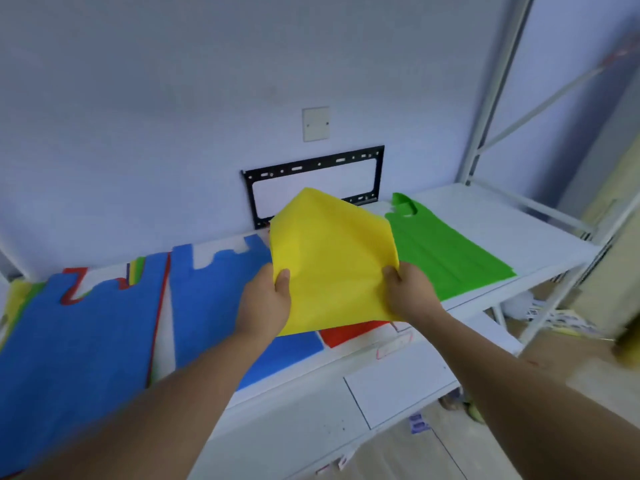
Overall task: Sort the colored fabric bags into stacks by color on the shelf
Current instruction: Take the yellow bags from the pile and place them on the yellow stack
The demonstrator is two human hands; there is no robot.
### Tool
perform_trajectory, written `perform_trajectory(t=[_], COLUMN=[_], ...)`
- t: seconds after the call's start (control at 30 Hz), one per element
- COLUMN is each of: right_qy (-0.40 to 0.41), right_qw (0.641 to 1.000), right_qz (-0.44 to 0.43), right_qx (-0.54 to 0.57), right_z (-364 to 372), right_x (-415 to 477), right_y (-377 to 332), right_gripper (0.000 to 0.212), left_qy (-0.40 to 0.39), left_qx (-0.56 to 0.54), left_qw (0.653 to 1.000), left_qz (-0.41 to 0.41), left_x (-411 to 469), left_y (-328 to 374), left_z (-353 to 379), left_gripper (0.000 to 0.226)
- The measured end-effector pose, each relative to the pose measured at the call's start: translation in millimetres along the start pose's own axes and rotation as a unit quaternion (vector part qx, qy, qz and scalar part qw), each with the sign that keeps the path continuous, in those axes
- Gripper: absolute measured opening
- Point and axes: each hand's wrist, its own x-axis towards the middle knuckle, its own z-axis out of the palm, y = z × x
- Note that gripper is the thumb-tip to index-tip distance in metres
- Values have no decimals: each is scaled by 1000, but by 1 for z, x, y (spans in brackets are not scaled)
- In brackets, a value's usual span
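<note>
Yellow bag (332, 261), up off the shelf (485, 216) and tilted toward the wall! Left hand (265, 304) pinches its near left edge, thumb on top; right hand (410, 294) grips the near right edge. Underneath, a red bag (349, 333) peeks out. Left of it, blue bags (214, 292) lie flat; right, a green bag (446, 258) rests on the white board.

One yellow bag (332, 261) is in view. Left of it lie two blue ones, a near blue bag (214, 292) and a far blue bag (79, 341). Right of it is one green bag (446, 258), and beneath it one red bag (349, 334), partly hidden. Two hands grip its lower edge, the left hand (266, 303) and the right hand (412, 296). Behind it are one black bracket (311, 168) and one wall plate (316, 123).
</note>
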Motion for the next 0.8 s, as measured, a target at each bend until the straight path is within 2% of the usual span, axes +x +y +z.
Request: perform_trajectory(t=[0.4,0.57,0.8], right_qy=[28,23,-14], right_qw=[998,998,996], right_qz=[45,47,66], right_qx=[-39,-37,-60], right_z=[-94,-110,-143], right_x=[78,146,273], right_y=[117,154,193], right_gripper=[33,27,31], left_qy=[-49,-56,-57], left_qx=[-27,-30,-28], left_qw=[997,998,997], left_qz=[43,28,32], left_x=[39,80,165], left_y=[97,114,160], left_z=[141,203,286], left_gripper=[33,34,33])
